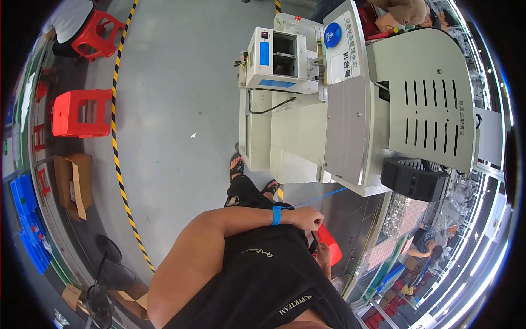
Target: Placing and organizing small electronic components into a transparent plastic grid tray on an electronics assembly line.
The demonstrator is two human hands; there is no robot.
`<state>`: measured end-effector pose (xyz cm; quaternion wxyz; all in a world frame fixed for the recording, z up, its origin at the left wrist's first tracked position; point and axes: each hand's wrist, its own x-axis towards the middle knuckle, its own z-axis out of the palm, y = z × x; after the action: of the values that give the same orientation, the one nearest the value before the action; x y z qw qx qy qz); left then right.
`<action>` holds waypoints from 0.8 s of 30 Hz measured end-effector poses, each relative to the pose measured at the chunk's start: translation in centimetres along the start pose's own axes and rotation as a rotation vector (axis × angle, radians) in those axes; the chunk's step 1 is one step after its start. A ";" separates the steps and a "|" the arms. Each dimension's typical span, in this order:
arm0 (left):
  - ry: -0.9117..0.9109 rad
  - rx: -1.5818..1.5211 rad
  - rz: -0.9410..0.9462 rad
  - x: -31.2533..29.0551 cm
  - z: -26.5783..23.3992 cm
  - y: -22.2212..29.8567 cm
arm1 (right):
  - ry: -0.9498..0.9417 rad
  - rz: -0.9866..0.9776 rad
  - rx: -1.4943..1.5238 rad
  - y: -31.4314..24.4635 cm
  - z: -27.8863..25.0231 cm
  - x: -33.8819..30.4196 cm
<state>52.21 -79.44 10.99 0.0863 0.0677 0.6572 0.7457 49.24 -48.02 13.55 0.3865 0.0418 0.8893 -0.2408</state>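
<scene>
My left arm reaches across my black shirt (263,263), with a blue wrist strap (276,215) around the wrist. A coiled blue cord (334,192) runs up from near the strap towards the machine. My left hand (309,218) is closed, its fingers curled in; what it grips, if anything, is hidden. Just below it, my right hand (323,255) has its fingers bent together beside the shirt's edge. Something dark and thin shows between the two hands, too small to name. Behind the hands is a red plastic stool (330,245).
A cream machine (350,126) with a vented cover (430,98) stands ahead and right, beside a small boxy device (276,57). Red stools (82,113) and a cardboard box (74,183) stand left, beyond striped floor tape (116,142). Other people sit along the right side.
</scene>
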 end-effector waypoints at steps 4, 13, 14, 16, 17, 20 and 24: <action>-0.012 0.012 0.003 0.0 0.2 0.0 | -0.022 0.057 0.026 0.7 0.1 0.3; -0.001 -0.004 -0.005 0.1 0.2 0.0 | 0.020 0.085 0.034 0.2 0.4 0.2; -0.007 -0.003 -0.015 0.1 0.1 0.1 | 0.007 0.126 0.067 0.2 0.3 0.3; -0.014 0.005 -0.017 0.3 0.0 0.1 | -0.003 0.167 0.103 0.7 0.2 0.6; -0.020 0.014 -0.018 0.3 0.1 0.1 | 0.005 0.167 0.137 1.3 0.3 0.8; -0.014 0.039 -0.024 0.6 0.6 0.1 | 0.012 0.156 0.192 2.5 0.5 1.3; -0.072 0.063 -0.043 1.5 2.1 0.3 | 0.055 0.072 0.182 5.4 1.2 1.8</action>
<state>51.23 -77.15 11.55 0.1237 0.0829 0.6781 0.7197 50.21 -44.04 9.46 0.3647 0.1153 0.8720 -0.3055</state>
